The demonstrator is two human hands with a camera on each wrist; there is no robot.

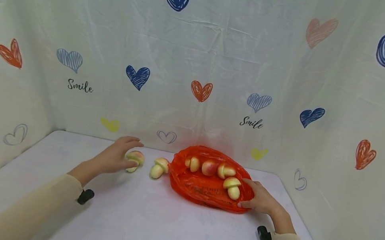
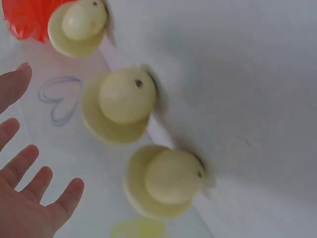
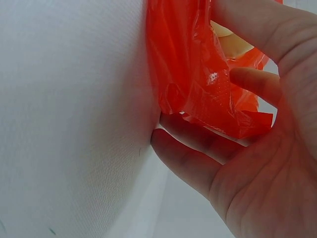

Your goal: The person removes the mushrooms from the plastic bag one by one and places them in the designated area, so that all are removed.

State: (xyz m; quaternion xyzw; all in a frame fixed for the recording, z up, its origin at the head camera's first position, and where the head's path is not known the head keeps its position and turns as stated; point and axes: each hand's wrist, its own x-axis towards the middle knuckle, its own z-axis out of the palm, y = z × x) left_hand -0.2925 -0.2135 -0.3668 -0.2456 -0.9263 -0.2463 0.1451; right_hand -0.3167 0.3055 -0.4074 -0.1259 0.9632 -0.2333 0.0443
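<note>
My left hand (image 1: 116,156), fingers spread and holding nothing, is raised beside a mushroom (image 1: 136,156) with a red-and-yellow cap, partly covering it in the head view. A second mushroom (image 1: 159,167) lies between that one and a red plastic bag (image 1: 200,199). The left wrist view shows three pale mushrooms (image 2: 171,176) in a row, the farthest next to the bag; one seems hidden in the head view. My right hand (image 1: 260,198) grips the bag's right edge, its fingers (image 3: 185,153) partly under the plastic. Several mushrooms (image 1: 232,187) lie in the opened bag.
The white table (image 1: 171,233) backs onto a white curtain (image 1: 221,59) printed with hearts and the word Smile. More curtain stands along the left and right sides. A small black device (image 1: 85,196) sits at each wrist.
</note>
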